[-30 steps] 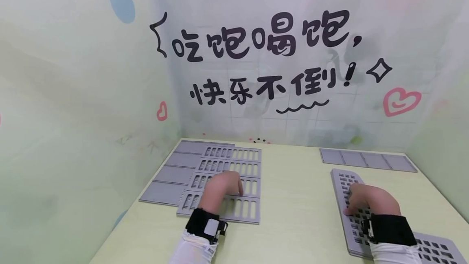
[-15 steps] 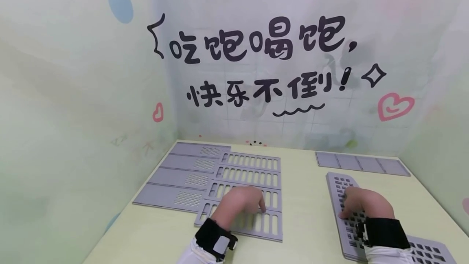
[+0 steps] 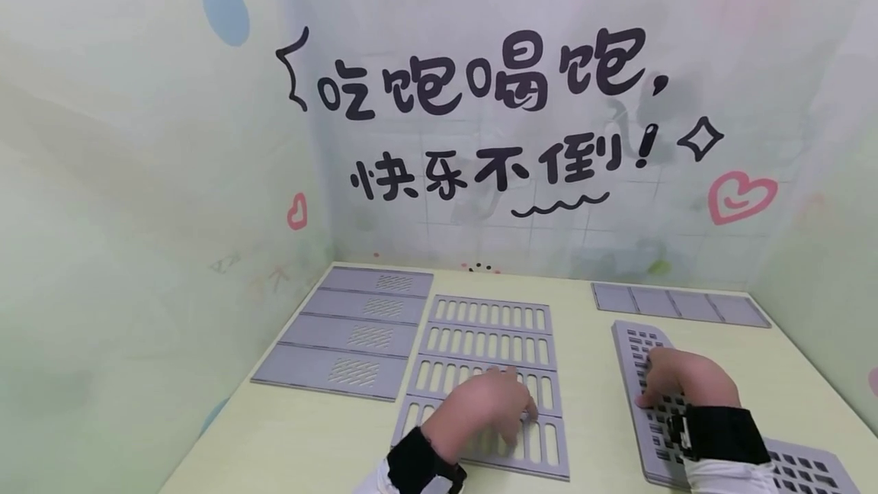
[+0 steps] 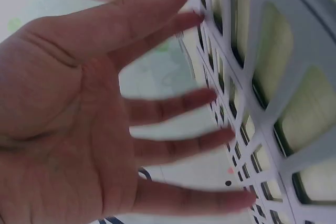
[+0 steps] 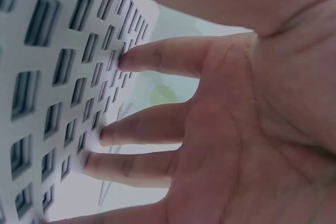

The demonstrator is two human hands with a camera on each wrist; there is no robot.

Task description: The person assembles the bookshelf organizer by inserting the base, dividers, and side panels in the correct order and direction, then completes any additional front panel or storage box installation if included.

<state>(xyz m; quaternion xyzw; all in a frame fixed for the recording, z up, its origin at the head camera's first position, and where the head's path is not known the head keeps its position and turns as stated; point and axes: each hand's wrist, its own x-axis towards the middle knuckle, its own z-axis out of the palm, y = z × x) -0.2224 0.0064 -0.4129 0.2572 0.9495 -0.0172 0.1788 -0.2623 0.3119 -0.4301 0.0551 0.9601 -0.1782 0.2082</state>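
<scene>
My left hand (image 3: 483, 406) is over the near half of a grey slotted panel (image 3: 487, 362), which lies flat on the table in several rows. In the left wrist view its fingers are straight and spread, tips close to or against the slotted panel (image 4: 291, 163); contact is hard to tell. My right hand (image 3: 689, 376) rests on a thick grey panel (image 3: 623, 349) pierced with small rectangular holes, at the right. Fairly straight fingers touch the perforated face (image 5: 31, 59) in the right wrist view. Neither hand grips anything.
Grey panels with a small hatched patch (image 3: 302, 360) lie at the left, a narrow gap from the slotted one. Plain grey panels (image 3: 682, 303) line the back right. Another perforated piece (image 3: 802, 450) pokes out beside my right sleeve. Printed walls (image 3: 439, 242) enclose the pale table.
The slotted panel has slid right and towards me under my left hand, off the hatched panels it overlapped. My left fingers have spread. My right hand stays on the perforated panel.
</scene>
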